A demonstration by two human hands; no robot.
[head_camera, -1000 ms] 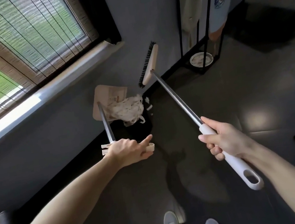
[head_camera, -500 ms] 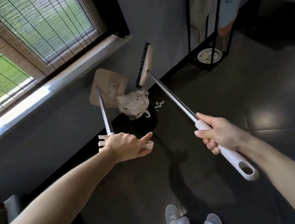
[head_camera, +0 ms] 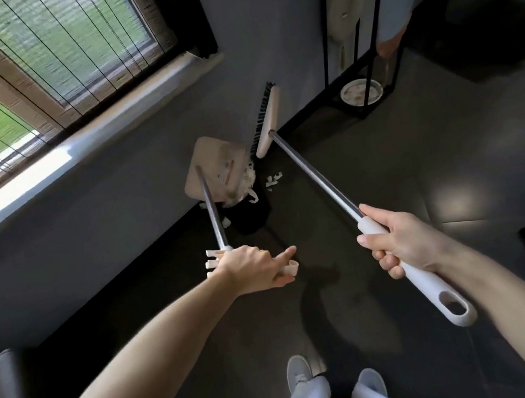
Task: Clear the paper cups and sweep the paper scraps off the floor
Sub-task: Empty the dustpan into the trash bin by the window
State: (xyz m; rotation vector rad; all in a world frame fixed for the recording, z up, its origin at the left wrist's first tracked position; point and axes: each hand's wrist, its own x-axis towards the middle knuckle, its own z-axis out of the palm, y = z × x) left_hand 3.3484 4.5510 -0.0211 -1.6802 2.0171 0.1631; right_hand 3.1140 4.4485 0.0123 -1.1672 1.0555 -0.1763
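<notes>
My left hand (head_camera: 254, 267) grips the white top of the dustpan's metal handle, index finger pointing out. The beige dustpan (head_camera: 212, 165) is tipped over a black bin (head_camera: 252, 216) by the wall, and white paper scraps (head_camera: 244, 184) sit at the bin's mouth. A few loose scraps (head_camera: 273, 181) lie on the dark floor beside the bin. My right hand (head_camera: 400, 240) grips the white grip of the broom (head_camera: 267, 121), whose black-bristled head is raised near the wall just past the dustpan.
A grey wall with a window sill (head_camera: 82, 149) runs on the left. A black metal rack (head_camera: 363, 43) with hanging clothes and a round dish (head_camera: 361, 92) stands at the back right. My feet in white shoes (head_camera: 298, 370) are on the dark floor.
The dustpan has tilted further over the bin and most of the paper pile has slid off it into the bin. A few scraps dropped on the floor beside it. The view moved closer.
</notes>
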